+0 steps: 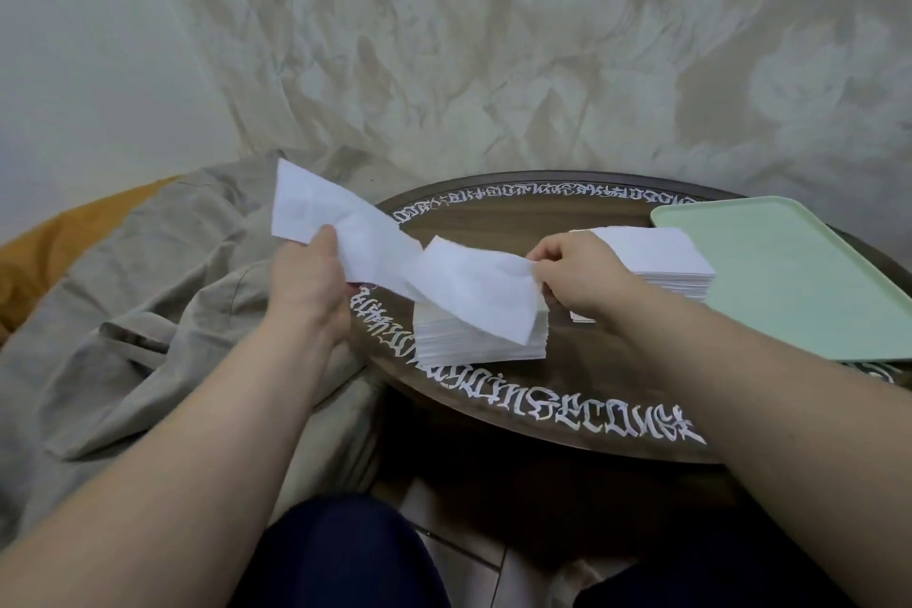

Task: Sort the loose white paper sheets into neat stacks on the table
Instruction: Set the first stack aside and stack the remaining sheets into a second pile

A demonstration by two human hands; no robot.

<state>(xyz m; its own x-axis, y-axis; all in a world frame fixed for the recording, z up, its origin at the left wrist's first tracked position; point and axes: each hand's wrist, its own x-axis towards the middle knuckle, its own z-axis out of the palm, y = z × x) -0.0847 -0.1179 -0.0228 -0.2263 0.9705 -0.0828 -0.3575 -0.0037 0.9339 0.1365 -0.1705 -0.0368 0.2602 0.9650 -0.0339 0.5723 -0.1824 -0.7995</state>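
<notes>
My left hand [308,281] grips one white sheet [340,222] at 9 o'clock; my right hand [575,274] pinches another sheet [474,291] above the near stack [481,343]. A second stack [656,262] sits at 2 o'clock on the worktop [543,390]. Risk: limp paper may land skewed or nudge the pile askew.

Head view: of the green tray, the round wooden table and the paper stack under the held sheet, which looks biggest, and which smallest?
1. Round wooden table, clearly largest.
2. Green tray, though its right side is cut off by the frame.
3. Paper stack, smallest.
</notes>
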